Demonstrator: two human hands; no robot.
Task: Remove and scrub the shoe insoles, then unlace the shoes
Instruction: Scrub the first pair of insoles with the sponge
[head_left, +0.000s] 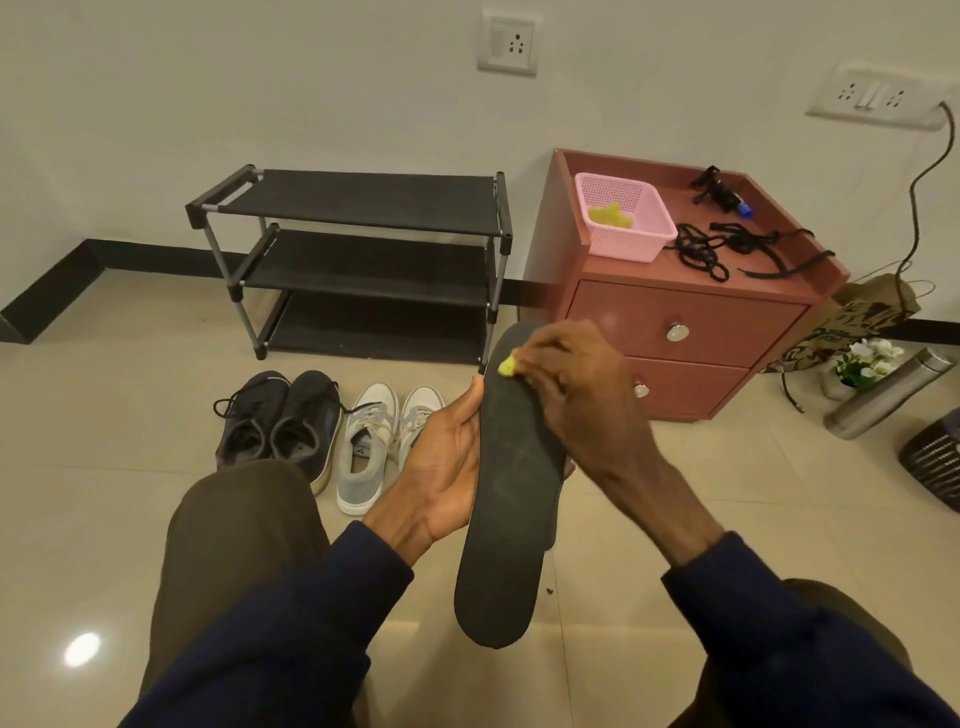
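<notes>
Black fabric shelves of the shoe rack (353, 249) stand bare against the wall at my far left. In front of it two pairs wait side by side on the floor, the dark shoes (280, 421) and then the pale shoes (376, 441). Both look laced, so I judge the unlacing is not yet done for them.

My left hand (441, 467) holds the insole (506, 525) along its edge, thumb in front and fingers behind. It is raised over my lap and tilted toward me, I think so its face is braced against pressure.

At the toe end, my right hand (571, 395) is curled round a yellow cloth (506, 367) and presses it onto the insole. Only a scrap of the cloth shows past the knuckles. This looks like mid-scrub, high on the insole, with the heel hanging free below.

Further right, on the top surface of the red cabinet (685, 322), sits a pink basket (628, 223) with something yellow inside. Loose black laces (727, 249) lie just beside it, probably parked out of the way.
</notes>
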